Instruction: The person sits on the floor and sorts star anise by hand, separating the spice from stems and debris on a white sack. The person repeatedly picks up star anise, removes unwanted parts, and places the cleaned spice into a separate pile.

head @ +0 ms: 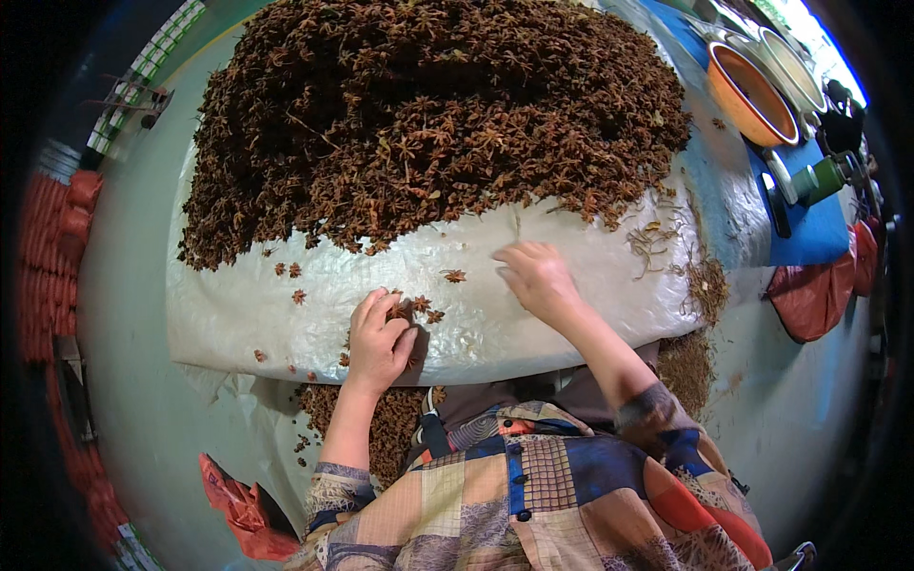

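A large heap of dried star anise (443, 150) covers the far part of a table under pale plastic sheeting (485, 335). My left hand (377, 342) is low over the near part of the sheet, fingers curled beside a few star anise pods (421, 305); whether it grips any is hidden. My right hand (535, 278) hovers or rests farther right, fingers bent and slightly blurred, near a thin stalk (515, 221) at the heap's edge. Between the hands lies a single star anise (453, 275). More loose pods (298, 296) lie to the left.
Thin stalks (650, 239) lie at the sheet's right, with a stalk pile (707, 285) at its edge. Star anise (393, 421) is gathered below the near edge. An orange basin (757, 93) stands at upper right. Red bags (814, 300) (239, 507) lie on both sides.
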`<state>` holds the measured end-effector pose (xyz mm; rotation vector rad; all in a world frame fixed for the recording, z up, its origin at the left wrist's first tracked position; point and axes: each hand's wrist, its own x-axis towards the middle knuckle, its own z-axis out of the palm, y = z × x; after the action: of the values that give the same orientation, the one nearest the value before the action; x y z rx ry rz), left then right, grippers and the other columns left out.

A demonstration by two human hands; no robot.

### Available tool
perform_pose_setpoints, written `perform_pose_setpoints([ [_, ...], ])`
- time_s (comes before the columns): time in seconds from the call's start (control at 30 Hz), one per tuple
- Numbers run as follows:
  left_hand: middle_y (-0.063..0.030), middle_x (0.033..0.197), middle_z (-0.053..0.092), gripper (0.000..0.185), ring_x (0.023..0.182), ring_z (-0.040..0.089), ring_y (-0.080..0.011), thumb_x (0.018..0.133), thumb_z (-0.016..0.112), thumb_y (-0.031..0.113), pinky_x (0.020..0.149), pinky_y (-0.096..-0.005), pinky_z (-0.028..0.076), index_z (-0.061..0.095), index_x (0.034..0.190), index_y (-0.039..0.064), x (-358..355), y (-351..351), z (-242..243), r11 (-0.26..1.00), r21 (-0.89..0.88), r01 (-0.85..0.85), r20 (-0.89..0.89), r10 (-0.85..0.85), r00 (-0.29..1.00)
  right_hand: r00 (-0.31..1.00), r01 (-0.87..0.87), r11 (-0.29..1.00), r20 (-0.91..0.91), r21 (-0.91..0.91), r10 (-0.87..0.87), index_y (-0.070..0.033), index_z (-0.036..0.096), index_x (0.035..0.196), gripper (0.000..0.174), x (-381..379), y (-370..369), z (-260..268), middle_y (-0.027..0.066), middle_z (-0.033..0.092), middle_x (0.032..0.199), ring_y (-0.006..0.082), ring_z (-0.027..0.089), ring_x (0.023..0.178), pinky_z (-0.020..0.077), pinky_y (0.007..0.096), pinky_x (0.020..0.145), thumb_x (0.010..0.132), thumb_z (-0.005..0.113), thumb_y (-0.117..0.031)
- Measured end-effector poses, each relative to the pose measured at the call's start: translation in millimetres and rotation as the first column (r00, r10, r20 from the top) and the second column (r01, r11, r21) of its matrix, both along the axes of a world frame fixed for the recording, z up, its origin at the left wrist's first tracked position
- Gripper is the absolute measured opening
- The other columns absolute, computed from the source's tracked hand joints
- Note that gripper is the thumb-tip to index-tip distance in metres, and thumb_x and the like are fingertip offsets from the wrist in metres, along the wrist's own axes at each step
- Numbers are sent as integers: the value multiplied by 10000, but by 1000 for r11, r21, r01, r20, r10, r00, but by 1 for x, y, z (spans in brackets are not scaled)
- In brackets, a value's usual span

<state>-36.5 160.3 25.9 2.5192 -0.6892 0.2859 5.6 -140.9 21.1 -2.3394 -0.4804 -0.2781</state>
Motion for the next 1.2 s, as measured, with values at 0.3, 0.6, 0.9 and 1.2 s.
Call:
perform_pose_setpoints([
  [0.3,-109,1023,638,243,916,618,-214,970,623,174,814,-355,514,614,1144,4,-15,-63,2,688,-620,-377,-402,134,906,997,-80,996,-15,32,80,-67,629,938,185,8,62,-5,101,635,914,303,625,923,449,422,831,815,724,-169],
  [0.6,-60,959,677,126,786,664,-127,1016,594,139,691,-260,573,623,1083,37,-48,-97,-5,10,-673,-739,-517,-720,462,974,-153,944,208,292,94,-54,668,894,194,-94,42,20,68,662,888,280,629,885,477,382,831,726,754,-12],
  [0.9,-34,869,647,166,727,625,-120,977,650,94,653,-245,526,571,1119,61,-53,-112,13,55,-727,-685,-488,-742,459,863,318,512,-468,798,192,-45,601,980,54,-94,31,29,70,678,890,145,629,839,503,292,770,957,648,-58],
  [1.2,-85,919,589,163,747,619,-249,899,684,117,644,-371,509,563,995,65,-48,-87,20,773,-634,-29,-382,-280,881,807,431,208,-478,878,346,-61,621,1002,75,-67,32,28,-18,608,892,111,565,827,461,271,799,956,662,-104],
])
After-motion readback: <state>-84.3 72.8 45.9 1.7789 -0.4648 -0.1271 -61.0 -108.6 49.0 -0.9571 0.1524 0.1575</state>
